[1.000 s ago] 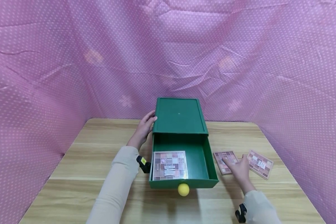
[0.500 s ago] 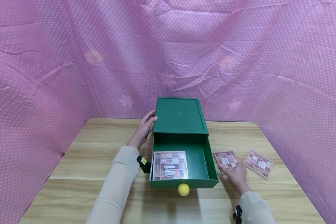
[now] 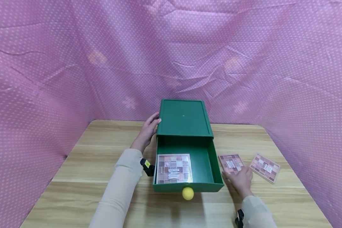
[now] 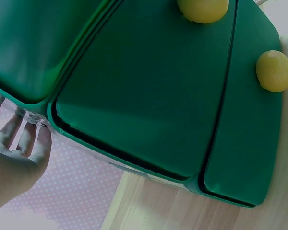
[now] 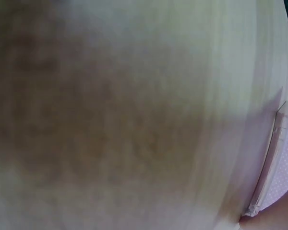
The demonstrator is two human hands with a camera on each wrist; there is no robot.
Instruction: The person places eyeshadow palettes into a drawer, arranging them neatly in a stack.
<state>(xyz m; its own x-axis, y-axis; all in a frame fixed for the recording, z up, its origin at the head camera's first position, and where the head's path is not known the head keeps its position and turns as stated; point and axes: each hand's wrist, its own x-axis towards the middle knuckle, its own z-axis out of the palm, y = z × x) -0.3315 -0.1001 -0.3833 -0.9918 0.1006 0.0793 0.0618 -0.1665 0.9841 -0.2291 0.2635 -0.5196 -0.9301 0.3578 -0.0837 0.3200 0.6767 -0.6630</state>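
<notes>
A green drawer unit [image 3: 185,117] stands mid-table with its top drawer [image 3: 202,169] pulled out. My left hand [image 3: 144,133] rests against the unit's left side; in the left wrist view its fingers [image 4: 26,139] touch that side. Inside the drawer, at the front left, lies an eyeshadow palette [image 3: 174,167]. On the table to the right, my right hand [image 3: 241,181] grips the near end of a second palette [image 3: 231,161], thumb at one edge and fingers at the other. The right wrist view shows this palette's edge [image 5: 269,163]. A third palette [image 3: 265,167] lies further right.
A yellow round knob [image 3: 187,193] juts from the open drawer's front. Below it, lower drawers with yellow knobs [image 4: 274,71] are closed. Pink dotted cloth [image 3: 171,57] hangs behind and beside the wooden table [image 3: 82,177].
My right hand has moved left and nearer to me, from above the two palettes on the table to the near end of the left one. The left hand stays in place.
</notes>
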